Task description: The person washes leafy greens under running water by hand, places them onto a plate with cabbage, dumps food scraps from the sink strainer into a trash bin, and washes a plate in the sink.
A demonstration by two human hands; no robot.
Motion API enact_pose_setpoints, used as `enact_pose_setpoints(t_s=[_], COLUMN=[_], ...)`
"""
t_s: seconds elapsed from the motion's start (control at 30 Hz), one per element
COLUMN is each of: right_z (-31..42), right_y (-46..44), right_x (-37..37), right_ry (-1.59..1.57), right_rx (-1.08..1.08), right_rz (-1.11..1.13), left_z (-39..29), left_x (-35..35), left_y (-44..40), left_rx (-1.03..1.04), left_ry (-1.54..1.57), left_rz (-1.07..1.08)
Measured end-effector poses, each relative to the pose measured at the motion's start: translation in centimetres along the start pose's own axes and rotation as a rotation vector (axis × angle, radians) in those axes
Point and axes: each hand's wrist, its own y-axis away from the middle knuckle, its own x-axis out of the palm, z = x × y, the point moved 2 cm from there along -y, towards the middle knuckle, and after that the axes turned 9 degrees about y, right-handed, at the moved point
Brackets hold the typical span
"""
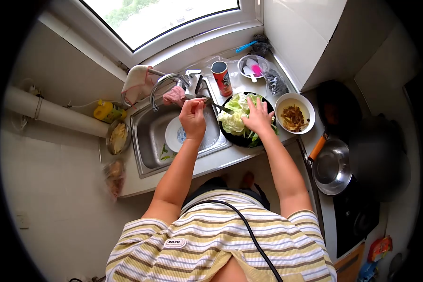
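Observation:
Pale green cabbage leaves (232, 123) lie heaped on a round black board or tray (242, 141) on the counter right of the sink. My right hand (259, 115) rests on the leaves with its fingers spread. My left hand (193, 115) is raised over the sink's right side, its fingers pinched round the handle end of a knife (223, 109). The dark blade points right, and its tip is at the left edge of the leaves. What part of the handle lies inside my fingers is hidden.
The steel sink (143, 152) holds a white plate (174, 135) under a curved faucet (155, 94). A red can (221, 79) and a plastic tub (253, 67) stand behind the leaves. To the right are a white bowl (294, 113) of soaking brown pieces and a steel pan (332, 167).

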Motion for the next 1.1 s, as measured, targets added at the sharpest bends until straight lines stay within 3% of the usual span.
enact_pose_setpoints(t_s=[0.03, 0.07, 0.17, 0.27, 0.33, 0.4, 0.47, 0.53, 0.57, 0.6, 0.63, 0.7, 0.8, 0.93, 1.0, 1.1], right_z=[0.6, 0.8, 3.0, 5.0, 5.5, 4.5, 1.7, -2.3, -5.3, -7.5, -9.1, -12.8, -16.2, -17.9, -18.6, -19.0], right_y=[0.2, 0.3, 1.8, 3.3, 4.5, 7.4, 12.1, 18.4, 21.9, 26.3, 31.2, 41.7, 57.5, 75.5, 82.8, 91.9], right_x=[-0.2, -0.2, -4.2, -4.2, -3.9, -3.9, -3.6, -2.6, -1.5, -1.5, -1.9, -1.6, 0.0, 1.4, 2.5, 3.1], right_ry=[0.017, 0.024, -0.381, -0.476, -0.544, -0.649, -0.575, -0.741, -0.668, -0.953, -1.171, -1.18, -1.232, -1.165, -1.134, -1.051], right_rx=[-0.074, -0.06, -0.243, -0.258, -0.229, -0.06, 0.061, 0.284, 0.342, 0.49, 0.666, 0.82, 1.035, 1.173, 1.181, 1.173], right_rz=[-0.167, -0.179, -0.596, -0.454, -0.591, -0.721, -0.785, -0.827, -0.885, -0.83, -0.846, -1.043, -1.45, -1.857, -1.935, -1.974], left_z=[-0.2, -0.4, -1.1, -4.3, -5.8, -6.4, -7.5, -7.1, -4.2, -0.6, 0.0, -2.7, -6.7, -13.3, -18.9, -27.4], left_x=[-0.3, -0.7, -1.4, 1.2, 2.8, 3.9, 5.3, 5.6, 5.3, 5.0, 4.5, 4.1, 6.7, 15.9, 19.8, 23.2], left_y=[-0.2, -0.4, -1.7, -1.8, -0.6, 1.4, 4.2, 7.2, 8.8, 10.9, 12.8, 17.4, 24.4, 38.3, 47.1, 58.7], left_rx=[0.023, 0.043, 0.057, 0.237, 0.327, 0.242, -0.003, -0.242, -0.494, -0.641, -0.76, -0.999, -1.159, -1.067, -0.984, -0.681], left_ry=[0.03, 0.062, 0.138, -0.027, -0.034, 0.088, 0.16, 0.165, 0.174, 0.345, 0.264, 0.221, 0.176, 0.236, 0.24, 0.258], left_rz=[-0.021, -0.035, 0.04, 0.383, 0.577, 0.747, 0.854, 0.983, 1.091, 1.146, 1.243, 1.285, 1.365, 1.606, 1.765, 2.05])
